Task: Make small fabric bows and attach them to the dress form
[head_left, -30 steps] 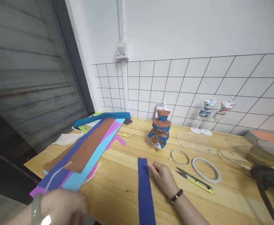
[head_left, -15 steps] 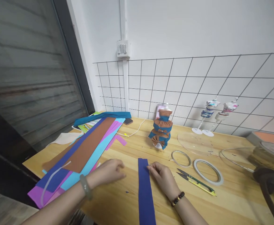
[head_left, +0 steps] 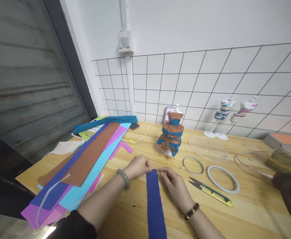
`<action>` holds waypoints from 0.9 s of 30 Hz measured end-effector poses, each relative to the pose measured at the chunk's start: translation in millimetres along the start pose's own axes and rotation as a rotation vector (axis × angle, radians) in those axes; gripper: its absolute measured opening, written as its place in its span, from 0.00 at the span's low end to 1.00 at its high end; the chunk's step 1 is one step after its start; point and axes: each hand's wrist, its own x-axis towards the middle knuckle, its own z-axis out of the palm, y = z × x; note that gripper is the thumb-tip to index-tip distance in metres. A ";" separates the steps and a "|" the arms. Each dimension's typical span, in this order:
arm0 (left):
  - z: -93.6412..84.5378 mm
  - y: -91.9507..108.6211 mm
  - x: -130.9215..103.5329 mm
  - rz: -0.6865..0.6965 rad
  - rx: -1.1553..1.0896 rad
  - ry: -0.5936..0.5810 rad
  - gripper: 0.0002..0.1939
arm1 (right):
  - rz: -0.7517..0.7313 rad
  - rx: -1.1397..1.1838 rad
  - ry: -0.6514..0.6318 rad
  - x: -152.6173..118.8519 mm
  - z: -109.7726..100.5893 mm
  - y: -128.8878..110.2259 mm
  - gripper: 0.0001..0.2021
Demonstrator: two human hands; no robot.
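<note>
A long dark blue strip (head_left: pixel 155 202) of paper or cloth lies lengthwise on the table and runs off the bottom of the view. At its far left corner, my left hand (head_left: pixel 138 166) is closed with fingertips pinched on the end. Just beside the far right corner is my right hand (head_left: pixel 174 184), thumb and forefinger drawn together and the other fingers curled; anything between those tips is too small to make out. Right of that hand lie thread snips (head_left: pixel 210 192) with a yellow and green handle. Two rolls of tape, one narrow (head_left: pixel 193 166) and one wider (head_left: pixel 222 179), lie past them.
Coloured sheets and strips (head_left: pixel 93 156) are piled at the left. A small dress form (head_left: pixel 171 136) in brown and teal stands at the back, near a phone (head_left: pixel 135 126) and a white cable (head_left: pixel 145 134). Two small mannequins (head_left: pixel 221 114) stand by the wire grid at right.
My left hand has moved right to the far end of the blue strip and pinched it. The right hand's fingertips have drawn slightly away from the strip's edge. The view has shifted a little.
</note>
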 end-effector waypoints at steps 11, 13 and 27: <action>8.4 -13.1 -0.2 0.062 -0.207 -0.041 0.21 | 0.061 0.025 0.101 0.9 3.4 4.6 0.14; 12.8 -14.8 -1.0 0.054 -0.241 -0.032 0.23 | 0.071 0.037 0.091 0.9 3.7 5.5 0.15; 2.1 -3.3 -3.6 0.137 -0.907 0.084 0.13 | 0.243 0.165 -0.156 -6.2 9.1 -8.2 0.20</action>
